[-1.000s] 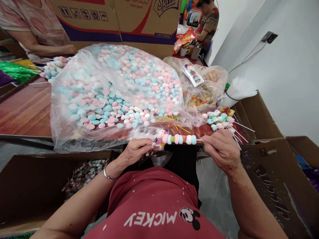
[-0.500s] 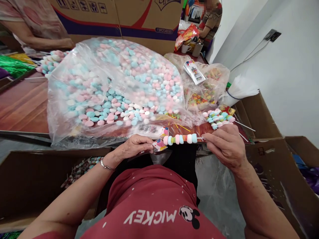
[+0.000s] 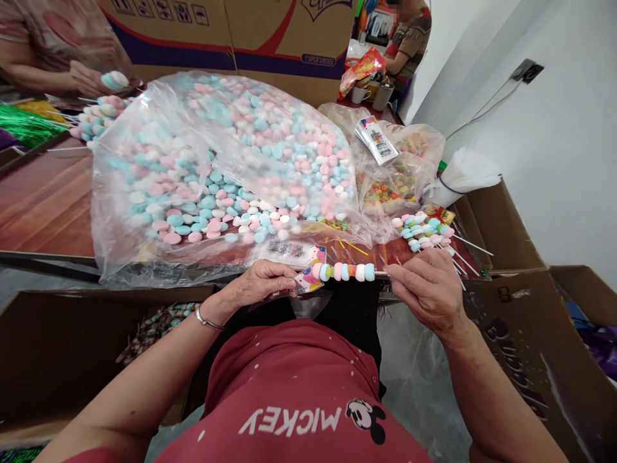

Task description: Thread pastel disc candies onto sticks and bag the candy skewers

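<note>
My left hand pinches a small printed plastic wrapper between thumb and fingers. My right hand grips the white stick of a marshmallow skewer, held level in front of my body. Pink, blue and white marshmallows alternate on it with green and orange pieces. The skewer's left end meets the wrapper's mouth; how far inside it sits, I cannot tell. Just beyond my right hand, several finished skewers lie in a pile. A stack of printed wrappers is on the table edge behind my left hand.
A large clear bag of marshmallows covers much of the table. Bags of colourful small candies and white sticks stand right. An open carton holds wrapped skewers below left. A co-worker's hand is at the far left.
My right hand has moved slightly left, bringing the skewer further toward the wrapper. My left hand has stayed nearly still. At far left, a co-worker's hand has come up beside a blue-and-white marshmallow piece.
</note>
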Available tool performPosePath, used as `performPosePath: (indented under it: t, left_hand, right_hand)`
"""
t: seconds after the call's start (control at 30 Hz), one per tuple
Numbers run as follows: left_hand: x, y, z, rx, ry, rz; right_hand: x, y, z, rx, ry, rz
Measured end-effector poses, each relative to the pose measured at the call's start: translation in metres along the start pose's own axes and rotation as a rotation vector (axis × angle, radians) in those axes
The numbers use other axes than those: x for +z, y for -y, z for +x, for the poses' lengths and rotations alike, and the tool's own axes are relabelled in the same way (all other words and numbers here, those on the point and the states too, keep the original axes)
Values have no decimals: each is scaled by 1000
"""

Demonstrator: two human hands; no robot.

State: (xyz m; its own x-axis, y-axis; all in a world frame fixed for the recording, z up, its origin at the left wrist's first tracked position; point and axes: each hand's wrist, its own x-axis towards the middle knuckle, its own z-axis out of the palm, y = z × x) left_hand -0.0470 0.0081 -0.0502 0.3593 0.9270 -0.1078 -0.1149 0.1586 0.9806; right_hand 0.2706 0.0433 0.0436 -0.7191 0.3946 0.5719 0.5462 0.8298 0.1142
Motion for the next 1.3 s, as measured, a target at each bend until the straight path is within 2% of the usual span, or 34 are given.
performPosePath:
  t: [0.17, 0.3, 0.5, 0.63, 0.8, 0.9, 1.0, 1.1, 1.3]
  left_hand:
    - [-1, -3, 0, -18, 15, -21]
    - [-2, -7, 0, -56, 80, 3]
    - [-6, -15, 7, -77, 217, 55]
    - [-7, -25, 11, -44, 229, 130]
    - [-8, -33, 13, -59, 205, 125]
    - [-11, -33, 13, -76, 163, 152]
    - [-14, -33, 13, -83, 147, 190]
    - [-13, -34, 14, -88, 198, 255]
    - [-3, -42, 21, 12, 331, 576]
  right_hand:
    - [-4, 0, 2, -40, 47, 38]
    - [-3, 4, 7, -62, 78, 58]
    - [7, 11, 8, 55, 192, 157]
    - [16, 17, 5, 91, 159, 171]
    - [22, 23, 1, 105, 90, 76]
    - [23, 25, -1, 141, 53, 130]
    - [25, 27, -5, 187, 68, 210]
    - [31, 29, -10, 189, 63, 185]
    - [45, 26, -20, 210, -24, 187]
